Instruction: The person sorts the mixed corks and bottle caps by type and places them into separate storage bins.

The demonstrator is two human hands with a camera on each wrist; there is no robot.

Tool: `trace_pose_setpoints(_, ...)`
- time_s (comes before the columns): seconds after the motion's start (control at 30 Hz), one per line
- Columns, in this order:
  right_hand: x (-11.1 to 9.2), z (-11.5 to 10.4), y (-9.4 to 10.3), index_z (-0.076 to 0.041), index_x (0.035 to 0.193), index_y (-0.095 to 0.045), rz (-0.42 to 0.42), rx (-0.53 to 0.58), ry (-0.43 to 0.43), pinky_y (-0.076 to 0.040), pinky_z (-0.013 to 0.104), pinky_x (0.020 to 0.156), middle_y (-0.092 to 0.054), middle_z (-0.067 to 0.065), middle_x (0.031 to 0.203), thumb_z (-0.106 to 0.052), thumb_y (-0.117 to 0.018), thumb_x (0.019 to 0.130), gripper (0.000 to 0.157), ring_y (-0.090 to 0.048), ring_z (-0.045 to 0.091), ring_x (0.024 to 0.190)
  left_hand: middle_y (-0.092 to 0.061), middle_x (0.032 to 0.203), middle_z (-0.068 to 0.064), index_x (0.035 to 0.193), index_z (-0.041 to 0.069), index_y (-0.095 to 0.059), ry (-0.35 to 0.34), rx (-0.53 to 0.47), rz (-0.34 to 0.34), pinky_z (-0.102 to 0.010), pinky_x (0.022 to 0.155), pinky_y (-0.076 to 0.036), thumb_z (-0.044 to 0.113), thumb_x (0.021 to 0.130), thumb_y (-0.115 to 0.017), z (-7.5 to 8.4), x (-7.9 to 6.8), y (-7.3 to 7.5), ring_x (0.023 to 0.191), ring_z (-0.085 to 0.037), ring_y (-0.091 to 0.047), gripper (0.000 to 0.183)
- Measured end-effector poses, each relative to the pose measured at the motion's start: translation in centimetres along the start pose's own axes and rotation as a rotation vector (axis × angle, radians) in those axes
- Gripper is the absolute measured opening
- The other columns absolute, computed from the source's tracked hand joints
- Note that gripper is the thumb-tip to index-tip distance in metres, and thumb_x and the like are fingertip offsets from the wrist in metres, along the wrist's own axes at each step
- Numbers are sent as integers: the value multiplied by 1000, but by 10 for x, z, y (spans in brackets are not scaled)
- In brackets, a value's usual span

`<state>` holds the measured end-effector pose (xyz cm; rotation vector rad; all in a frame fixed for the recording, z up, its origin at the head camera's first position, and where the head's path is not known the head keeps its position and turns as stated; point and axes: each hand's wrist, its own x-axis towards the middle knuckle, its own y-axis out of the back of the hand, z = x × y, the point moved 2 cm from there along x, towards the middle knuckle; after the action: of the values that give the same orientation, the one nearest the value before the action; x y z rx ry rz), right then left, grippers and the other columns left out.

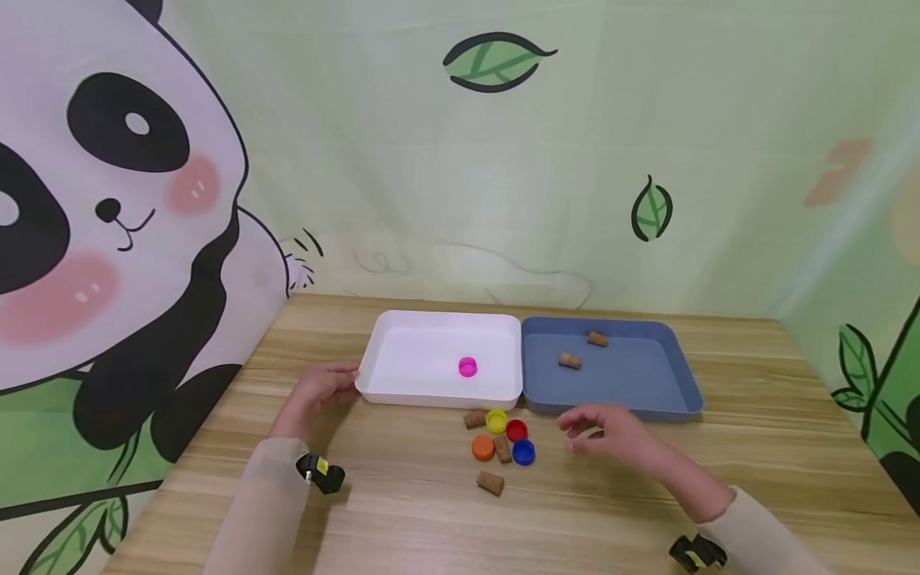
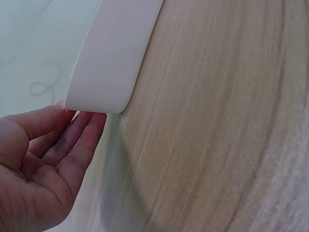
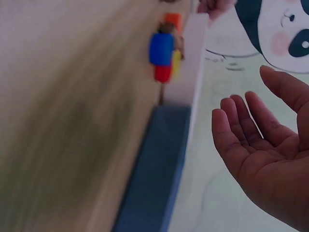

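My left hand touches the left end of a white tray with its fingertips. Seen from the left wrist, the thumb and fingers meet the tray's end wall near the rim. A pink cap lies inside that tray. My right hand, holding nothing, hovers by the front edge of a blue-grey tray, its fingers loosely bent and apart. To its left on the table lie yellow, red, orange and blue caps, mixed with brown corks.
Two corks, one nearer and one farther, lie in the blue-grey tray. Both trays stand side by side toward the back of the wooden table. Behind rises a cloth backdrop printed with a panda and leaves.
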<state>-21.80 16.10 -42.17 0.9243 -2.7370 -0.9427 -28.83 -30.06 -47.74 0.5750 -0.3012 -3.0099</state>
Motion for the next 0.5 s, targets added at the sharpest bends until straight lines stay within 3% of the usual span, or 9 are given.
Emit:
trace_pose_setpoints(0.2, 9, 6, -19, 11, 129, -62, -43, -29, 16, -62, 45, 93, -68, 28, 126, -10, -72, 94, 42, -67, 34, 109, -70, 127, -23, 140, -15, -52, 4, -4, 2, -28, 86, -64, 1, 99, -63, 0, 0, 0, 81, -6, -67, 46)
trace_pose_setpoints(0.5, 24, 12, -34, 9, 128, -66, -71, -130, 19, -61, 44, 93, -72, 23, 123, -10, -74, 91, 42, -70, 32, 107, -75, 114, -14, 140, -15, -52, 11, -19, -4, -26, 82, -64, 2, 99, -63, 0, 0, -1, 79, -7, -67, 46)
